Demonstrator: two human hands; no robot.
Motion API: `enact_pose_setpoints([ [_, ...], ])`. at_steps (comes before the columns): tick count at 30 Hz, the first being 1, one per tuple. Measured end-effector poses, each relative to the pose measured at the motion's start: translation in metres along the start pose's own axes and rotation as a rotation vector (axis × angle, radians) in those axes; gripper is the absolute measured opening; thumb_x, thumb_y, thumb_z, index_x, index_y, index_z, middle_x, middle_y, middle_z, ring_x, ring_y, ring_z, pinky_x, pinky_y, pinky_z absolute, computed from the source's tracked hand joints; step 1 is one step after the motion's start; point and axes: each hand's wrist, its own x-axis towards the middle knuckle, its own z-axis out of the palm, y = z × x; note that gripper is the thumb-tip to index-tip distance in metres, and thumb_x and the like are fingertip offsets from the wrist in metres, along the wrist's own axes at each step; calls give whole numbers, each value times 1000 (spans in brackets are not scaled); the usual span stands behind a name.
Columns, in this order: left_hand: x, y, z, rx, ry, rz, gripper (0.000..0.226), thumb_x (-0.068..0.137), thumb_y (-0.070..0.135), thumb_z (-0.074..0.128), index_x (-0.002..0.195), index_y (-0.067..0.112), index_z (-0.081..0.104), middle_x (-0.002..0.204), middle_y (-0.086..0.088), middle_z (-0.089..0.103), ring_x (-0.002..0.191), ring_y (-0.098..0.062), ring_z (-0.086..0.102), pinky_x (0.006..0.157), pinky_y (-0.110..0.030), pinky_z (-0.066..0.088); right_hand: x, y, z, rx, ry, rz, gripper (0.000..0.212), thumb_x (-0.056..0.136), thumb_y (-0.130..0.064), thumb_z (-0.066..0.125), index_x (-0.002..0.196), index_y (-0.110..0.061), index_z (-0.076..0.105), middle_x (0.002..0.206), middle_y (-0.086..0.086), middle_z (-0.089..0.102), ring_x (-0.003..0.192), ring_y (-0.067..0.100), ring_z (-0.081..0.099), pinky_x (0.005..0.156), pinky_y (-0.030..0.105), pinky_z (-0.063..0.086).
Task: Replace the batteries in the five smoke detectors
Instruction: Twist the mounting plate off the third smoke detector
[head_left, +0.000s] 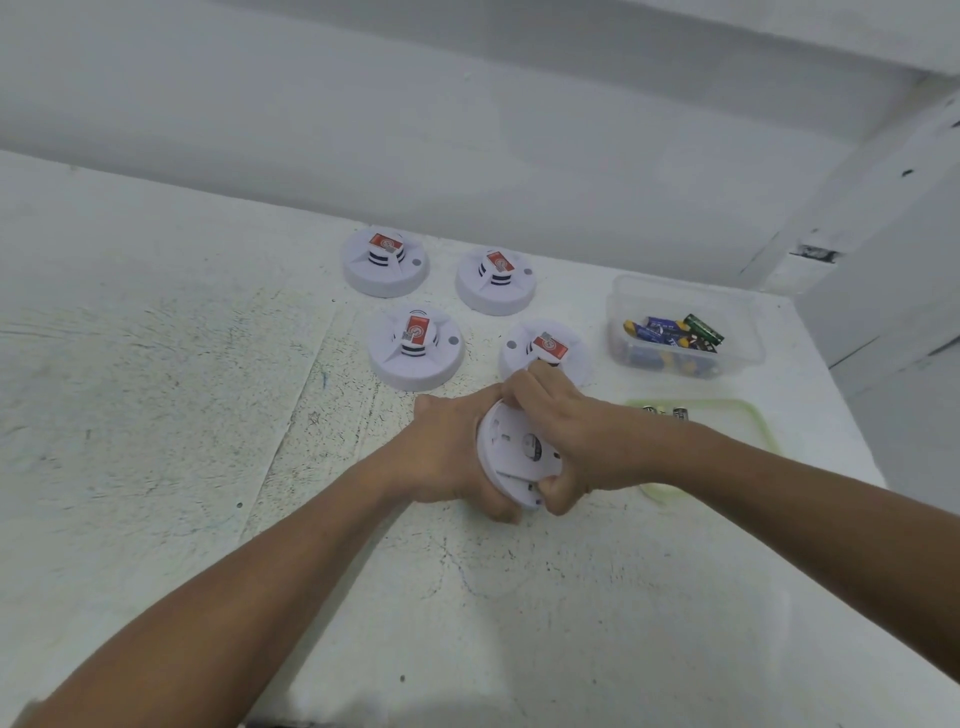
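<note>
- White, scuffed table runs up to a plain white wall.
- Left hand: grips the held detector from its left side, fingers curled round the lower rim.
- Right hand: grips the same unit from the right, with fingers curled over the top rim and the thumb bent against the bottom edge.
- Held detector: tilted on edge between both hands at mid-table, flat back facing me. I cannot tell whether it touches the table.
- Four more units sit flat on the table beyond my hands, each with a red label on top:
- far-left detector and far-right detector in the back row;
- near-left detector and near-right detector in the front row. The near-right one is just behind my right fingers and partly hidden by them.
- Clear box: right of the four units, holding loose batteries in blue, yellow and green.
- Green tray: nearer than the box, partly under my right forearm, with two cells at its far edge.
</note>
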Motion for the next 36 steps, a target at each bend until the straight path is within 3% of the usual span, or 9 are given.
enact_pose_setpoints([
  [6, 1, -2, 0, -11, -11, -1, 73, 48, 26, 93, 101, 43, 47, 94, 25, 61, 87, 10, 55, 83, -30, 49, 0, -3, -2, -1, -34, 27, 77, 59, -23, 79, 117, -12, 30, 99, 0, 25, 89, 16, 27, 74, 40, 47],
  [10, 1, -3, -1, -25, -12, 3, 70, 48, 25, 93, 95, 46, 46, 92, 26, 61, 84, 13, 54, 81, -27, 48, 0, -4, -3, -12, -48, 40, 78, 59, -22, 79, 119, -12, 30, 100, 0, 24, 87, 14, 25, 71, 35, 44],
  [15, 1, -5, 2, -51, -19, 27, 77, 44, 33, 90, 108, 41, 48, 102, 22, 63, 97, 1, 58, 91, -47, 47, -3, -4, -3, 37, 5, 39, 71, 60, -22, 80, 112, -18, 32, 101, -2, 29, 88, 11, 27, 71, 26, 38],
  [18, 0, -3, 4, -49, -3, 8, 76, 41, 38, 84, 107, 45, 46, 103, 25, 60, 97, 3, 54, 95, -43, 40, -13, -4, -2, 176, 93, 104, 69, 66, -24, 78, 124, -20, 39, 111, -6, 38, 102, 6, 36, 82, 19, 41],
  [24, -1, 1, 6, -31, 2, 5, 88, 39, 47, 79, 119, 44, 43, 109, 23, 58, 101, -3, 54, 98, -41, 33, -27, -12, 4, 205, 153, 155, 71, 82, -35, 70, 144, -26, 36, 123, -7, 38, 114, 9, 40, 96, 24, 40],
  [29, -3, 2, 4, -43, -14, -10, 88, 34, 54, 72, 116, 44, 44, 110, 24, 57, 102, 1, 52, 99, -43, 33, -21, -16, 0, 176, 123, 178, 70, 80, -34, 72, 141, -26, 37, 107, -9, 35, 101, 10, 40, 88, 25, 43],
  [36, 2, 2, 3, -85, -42, 16, 74, 38, 45, 79, 103, 48, 43, 102, 20, 59, 98, -8, 59, 90, -55, 45, -15, -15, -6, 139, 76, 145, 67, 72, -26, 75, 127, -20, 38, 115, -4, 37, 104, 8, 33, 82, 21, 38],
])
